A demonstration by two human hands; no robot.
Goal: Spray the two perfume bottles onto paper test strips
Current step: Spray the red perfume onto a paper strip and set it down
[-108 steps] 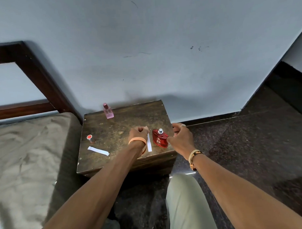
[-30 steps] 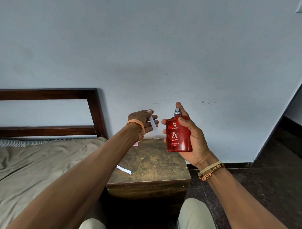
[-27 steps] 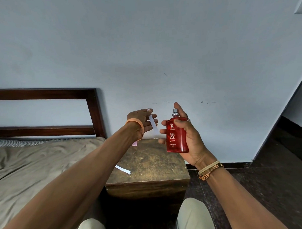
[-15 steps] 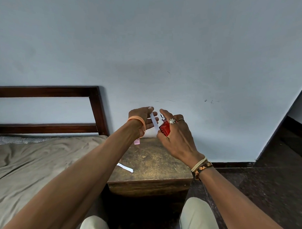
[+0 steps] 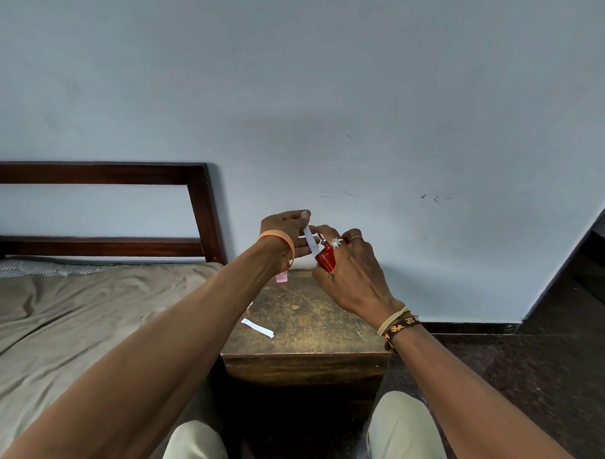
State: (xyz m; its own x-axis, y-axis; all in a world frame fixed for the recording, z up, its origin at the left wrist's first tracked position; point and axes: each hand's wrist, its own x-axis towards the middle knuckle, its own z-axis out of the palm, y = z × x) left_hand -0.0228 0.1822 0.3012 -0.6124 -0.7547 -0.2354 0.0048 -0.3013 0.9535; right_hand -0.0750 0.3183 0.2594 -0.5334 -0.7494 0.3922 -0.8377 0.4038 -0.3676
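single view | head-worn | faces forward and down | close over wooden table (image 5: 318,318)

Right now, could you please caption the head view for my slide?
Right hand tilts red perfume bottle toward paper strip pinched in left hand.

Surface (image 5: 314,318) = small dark wood stand, top worn w/ yellowish scuffed patches. It sits on the dark stone floor (image 5: 539,375), back against the wall, bed (image 5: 74,323) on its left side. Gap vs contact w/ the bed: can't tell, hidden. On top: white paper strip (image 5: 257,328) lying flat near the front-left, angled. Pink bottle (image 5: 281,277) at the back-left corner, only the lower part visible.
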